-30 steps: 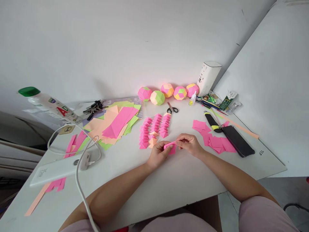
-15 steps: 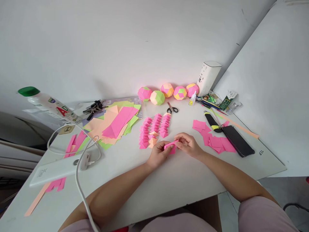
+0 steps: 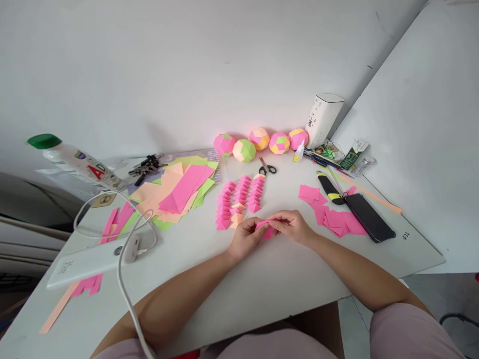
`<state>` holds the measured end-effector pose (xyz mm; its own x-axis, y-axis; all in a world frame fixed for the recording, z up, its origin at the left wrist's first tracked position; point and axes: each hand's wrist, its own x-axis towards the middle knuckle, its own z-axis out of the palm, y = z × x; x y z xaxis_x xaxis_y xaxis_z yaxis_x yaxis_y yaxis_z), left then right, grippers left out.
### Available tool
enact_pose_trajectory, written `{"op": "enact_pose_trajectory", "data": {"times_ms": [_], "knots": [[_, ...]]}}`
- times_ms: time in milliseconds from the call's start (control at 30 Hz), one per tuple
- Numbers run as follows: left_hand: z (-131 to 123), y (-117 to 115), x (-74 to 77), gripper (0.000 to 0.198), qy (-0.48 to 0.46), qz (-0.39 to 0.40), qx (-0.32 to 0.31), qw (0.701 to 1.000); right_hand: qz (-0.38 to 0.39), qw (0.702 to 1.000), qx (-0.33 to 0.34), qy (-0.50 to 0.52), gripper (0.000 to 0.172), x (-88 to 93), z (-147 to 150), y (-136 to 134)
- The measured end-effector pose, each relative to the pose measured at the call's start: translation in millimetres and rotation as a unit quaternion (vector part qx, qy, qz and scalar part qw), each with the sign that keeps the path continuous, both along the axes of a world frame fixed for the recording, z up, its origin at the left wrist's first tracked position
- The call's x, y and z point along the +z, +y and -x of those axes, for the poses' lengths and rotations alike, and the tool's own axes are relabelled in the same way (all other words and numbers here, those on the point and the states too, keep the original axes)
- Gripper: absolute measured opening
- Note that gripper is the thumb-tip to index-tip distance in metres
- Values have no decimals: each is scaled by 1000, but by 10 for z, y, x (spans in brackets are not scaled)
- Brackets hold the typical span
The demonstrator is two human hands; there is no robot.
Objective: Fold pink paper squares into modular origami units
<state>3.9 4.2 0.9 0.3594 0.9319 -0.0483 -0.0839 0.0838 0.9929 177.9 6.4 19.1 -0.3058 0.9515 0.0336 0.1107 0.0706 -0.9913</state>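
Note:
Between my two hands is a small pink paper piece (image 3: 265, 231), partly covered by the fingers. My left hand (image 3: 247, 237) pinches its left side, the thumb on top. On the right side, the thumb and fingers of my right hand (image 3: 292, 226) are closed on the paper's upper edge. Just beyond my left hand stand three rows of folded pink paper units (image 3: 223, 207), with a few peach ones (image 3: 236, 219) among them. Loose pink paper squares (image 3: 335, 222) lie to the right of my right hand.
Several paper balls (image 3: 244, 150), scissors (image 3: 267, 168) and a glue bottle (image 3: 298, 152) stand or lie toward the wall. Coloured sheets (image 3: 183, 189), a white bottle (image 3: 82, 164) and a cabled power bank (image 3: 86, 263) are left; a cutter (image 3: 330, 188) and black phone (image 3: 368, 218) are right.
My right hand's fingers have closed in on the paper's upper edge. The raised pink flap seen earlier now lies lower between the fingers. My left hand has barely moved.

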Motion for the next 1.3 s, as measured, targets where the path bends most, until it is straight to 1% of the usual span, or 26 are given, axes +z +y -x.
{"op": "enact_pose_trajectory", "data": {"times_ms": [233,333,667,933,1100,1200,1300], "knots": [[-12,4,-28,26,-16,13,29,999,2,1000,6,-10,24,-15,-16,13],[-17,9,-40,26,-12,8,41,999,5,1000,14,-13,25,-14,-20,12],[-16,6,-45,26,-5,-5,37,999,6,1000,16,-16,26,-1,-14,12],[-9,6,-61,27,-10,-20,34,999,28,999,28,-7,26,31,-21,10],[1,-1,-42,28,0,-26,39,999,44,999,26,6,30,35,-20,15],[5,3,-37,28,-3,-19,49,999,53,998,28,16,29,32,-22,20],[7,9,-31,27,-31,1,62,998,68,997,25,29,28,29,-25,27]]}}
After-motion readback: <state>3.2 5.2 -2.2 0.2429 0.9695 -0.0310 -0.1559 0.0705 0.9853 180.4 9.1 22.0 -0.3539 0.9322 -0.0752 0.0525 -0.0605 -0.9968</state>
